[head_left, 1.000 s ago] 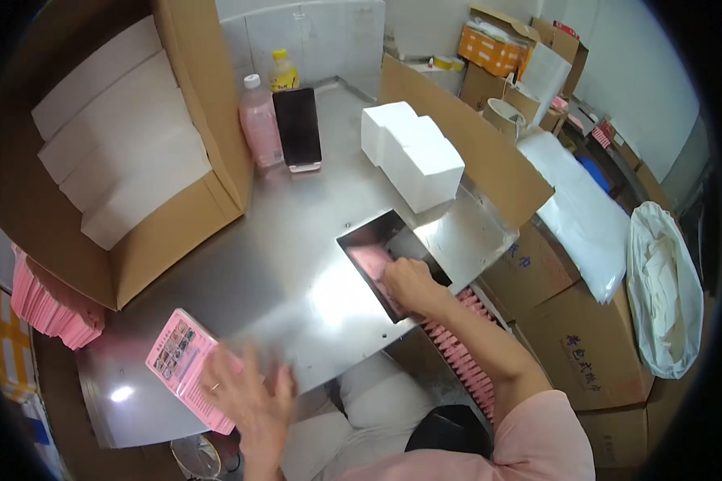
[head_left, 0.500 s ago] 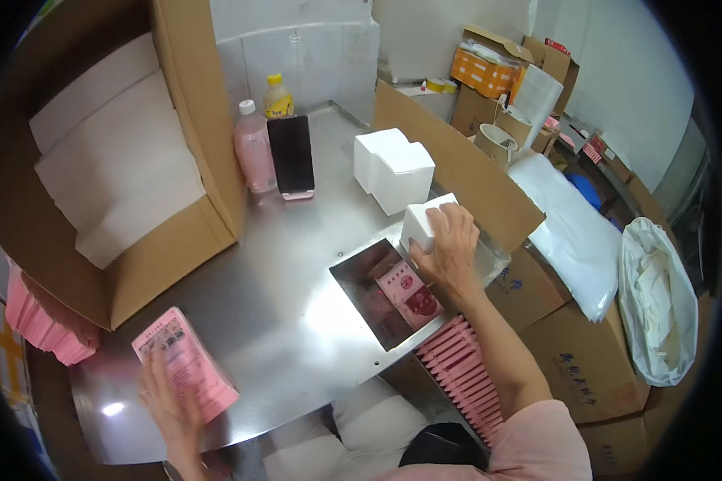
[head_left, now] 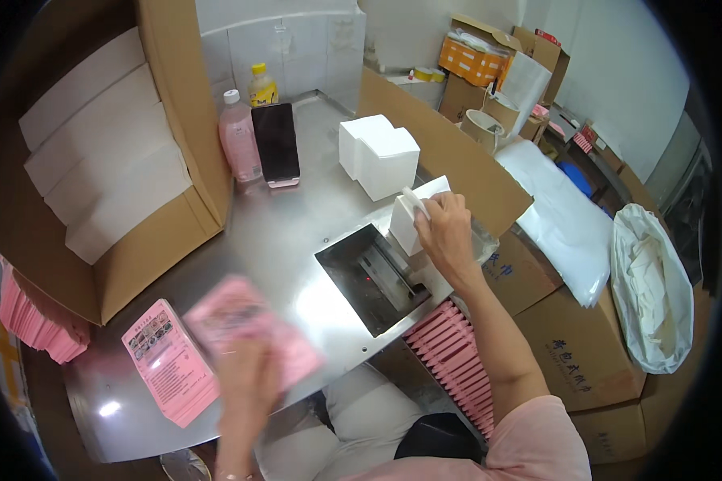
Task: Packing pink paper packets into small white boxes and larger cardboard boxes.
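My left hand [head_left: 250, 377] is closed on a pink printed paper packet [head_left: 234, 311], blurred by motion, just right of a stack of the same pink packets [head_left: 167, 361]. At the right of the steel table, my right hand [head_left: 448, 232] grips part of a white stack of folded tissues [head_left: 407, 226]. Its fingers and thumb pinch a thin portion that leans away from the rest. Beside that stack, a rectangular opening [head_left: 369, 280] in the table shows dark metal parts inside. More white tissue stacks [head_left: 381, 156] stand behind it.
A large carton [head_left: 168, 256] with rows of white tissues stands at the left. A phone [head_left: 276, 144] leans near two bottles [head_left: 241, 136]. Cardboard [head_left: 449, 152] edges the table's right side. Several pink packets [head_left: 449, 361] are lined up below the table, with closed cartons [head_left: 586, 357] beyond.
My left hand has moved right from the pink stack with a packet. The pink packet seen in the opening is gone. My right hand now parts a thin portion from the tissue stack.
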`<state>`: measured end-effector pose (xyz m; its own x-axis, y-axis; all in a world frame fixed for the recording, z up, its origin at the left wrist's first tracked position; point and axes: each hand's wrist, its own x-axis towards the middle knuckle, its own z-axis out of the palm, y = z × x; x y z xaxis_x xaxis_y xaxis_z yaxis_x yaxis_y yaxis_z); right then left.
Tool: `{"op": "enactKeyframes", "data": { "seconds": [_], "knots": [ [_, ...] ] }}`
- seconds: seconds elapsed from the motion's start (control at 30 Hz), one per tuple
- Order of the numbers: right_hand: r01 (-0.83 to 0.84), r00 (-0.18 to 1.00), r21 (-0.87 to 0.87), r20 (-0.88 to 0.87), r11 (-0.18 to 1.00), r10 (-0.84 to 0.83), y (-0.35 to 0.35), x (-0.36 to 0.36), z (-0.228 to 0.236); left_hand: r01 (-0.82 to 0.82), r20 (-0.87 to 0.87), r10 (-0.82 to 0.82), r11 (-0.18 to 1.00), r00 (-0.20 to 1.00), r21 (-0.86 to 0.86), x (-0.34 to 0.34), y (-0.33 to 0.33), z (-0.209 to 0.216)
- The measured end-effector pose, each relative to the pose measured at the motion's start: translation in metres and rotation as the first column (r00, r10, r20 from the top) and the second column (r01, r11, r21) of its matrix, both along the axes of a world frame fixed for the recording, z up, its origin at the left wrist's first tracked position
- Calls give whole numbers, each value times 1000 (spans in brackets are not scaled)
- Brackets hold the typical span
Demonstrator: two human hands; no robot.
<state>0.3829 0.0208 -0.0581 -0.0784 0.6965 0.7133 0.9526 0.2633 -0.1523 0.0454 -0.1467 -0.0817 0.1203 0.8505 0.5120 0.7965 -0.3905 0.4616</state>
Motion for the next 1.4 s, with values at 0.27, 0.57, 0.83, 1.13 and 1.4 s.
{"op": "enactKeyframes", "data": {
  "seconds": [0.27,0.57,0.83,1.13,1.4],
  "knots": [
    [0,999,-18,45,1000,1,-2,-5,2,33,-143,-26,998,989,46,52,13,-14],
    [24,1000,28,-15,999,-24,0,0,4,98,-66,-97,995,993,9,52,14,-21],
    [-836,521,-108,155,538,840,-149,-111,-38,94,-73,-98,994,992,-65,26,8,-26],
    [-795,606,-107,-141,597,783,-103,-148,-35,-153,-198,127,981,972,-120,43,14,-22],
    [26,985,94,166,995,-42,-11,-16,1,-259,-281,241,965,929,-31,49,17,-18]
  ]
}}
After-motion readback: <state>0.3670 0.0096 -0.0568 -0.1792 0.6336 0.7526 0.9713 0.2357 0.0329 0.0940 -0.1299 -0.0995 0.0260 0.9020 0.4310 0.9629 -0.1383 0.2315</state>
